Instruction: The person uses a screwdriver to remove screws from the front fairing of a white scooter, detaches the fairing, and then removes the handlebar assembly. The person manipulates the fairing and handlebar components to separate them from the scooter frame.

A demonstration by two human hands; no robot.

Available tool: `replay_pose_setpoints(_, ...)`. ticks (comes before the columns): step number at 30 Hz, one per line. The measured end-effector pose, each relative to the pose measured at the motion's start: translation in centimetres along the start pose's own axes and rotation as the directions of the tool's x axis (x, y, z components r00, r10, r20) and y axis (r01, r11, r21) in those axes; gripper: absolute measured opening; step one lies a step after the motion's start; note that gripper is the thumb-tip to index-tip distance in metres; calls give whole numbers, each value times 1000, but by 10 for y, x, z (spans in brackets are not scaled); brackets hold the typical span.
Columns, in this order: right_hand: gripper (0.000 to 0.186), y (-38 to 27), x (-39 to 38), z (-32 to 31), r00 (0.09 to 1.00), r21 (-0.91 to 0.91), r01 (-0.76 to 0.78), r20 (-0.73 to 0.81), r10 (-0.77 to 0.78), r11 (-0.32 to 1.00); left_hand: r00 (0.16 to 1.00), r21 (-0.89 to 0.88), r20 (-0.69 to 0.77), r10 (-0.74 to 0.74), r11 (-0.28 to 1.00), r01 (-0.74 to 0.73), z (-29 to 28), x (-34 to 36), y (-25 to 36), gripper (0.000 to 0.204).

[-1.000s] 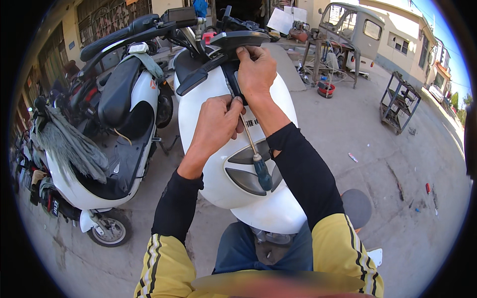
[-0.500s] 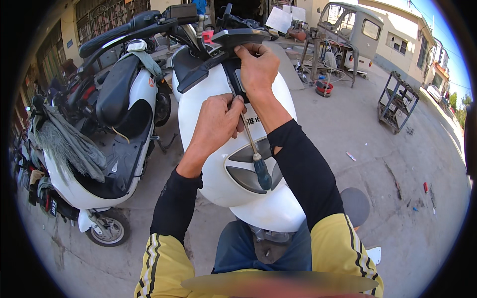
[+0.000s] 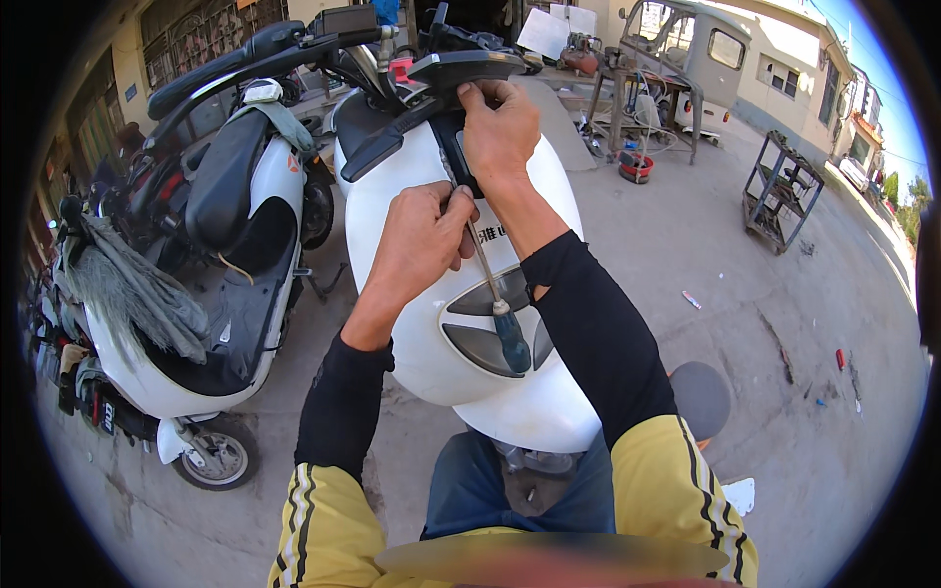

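Observation:
My left hand [image 3: 421, 240] has its fingers curled round the metal shaft of a screwdriver [image 3: 511, 339], against a dark vertical strip [image 3: 452, 145] on a white scooter's front panel [image 3: 377, 225]. The screwdriver's teal handle points down toward me, over dark triangular lenses [image 3: 472, 347]. My right hand [image 3: 498, 137] is higher, thumb and fingers closed at the strip's upper end, just under a black part [image 3: 466, 67] on the handlebar; what exactly it grips is hidden. A black lever-like piece [image 3: 368, 157] angles down beside it.
More scooters [image 3: 227, 176] stand close on my left, one draped with grey cloth [image 3: 147, 284]. At the back right are a cluttered metal bench [image 3: 667, 88], a red basin [image 3: 635, 168], a grey vehicle cab [image 3: 725, 73] and a wheeled rack [image 3: 779, 191]. A round grey stool [image 3: 701, 397] stands behind my right arm.
Both hands, the scooter and the screwdriver appear shifted slightly up and left in the view, along with the background. My grips look about the same.

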State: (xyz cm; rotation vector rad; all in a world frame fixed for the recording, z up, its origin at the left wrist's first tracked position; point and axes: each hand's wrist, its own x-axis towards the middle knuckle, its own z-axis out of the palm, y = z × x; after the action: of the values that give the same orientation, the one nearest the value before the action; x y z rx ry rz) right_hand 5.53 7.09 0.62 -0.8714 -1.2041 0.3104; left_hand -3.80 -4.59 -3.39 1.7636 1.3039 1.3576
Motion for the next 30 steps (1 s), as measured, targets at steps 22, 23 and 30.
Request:
replay_pose_setpoints(22, 23, 4, 1, 3, 1000, 53, -26, -11, 27, 998, 1000, 15, 7, 11, 1000, -11, -1, -1, -1, 40)
replay_pose_setpoints(23, 25, 3, 1, 2, 998, 65, -55, -2, 55, 996, 1000, 18, 5, 12, 1000, -12, -1, -1, -1, 40)
replay_pose_setpoints(30, 28, -2, 1, 2, 999, 5, -39, -18, 39, 999, 1000, 6, -3, -3, 1000, 3, 0, -3, 1, 39)
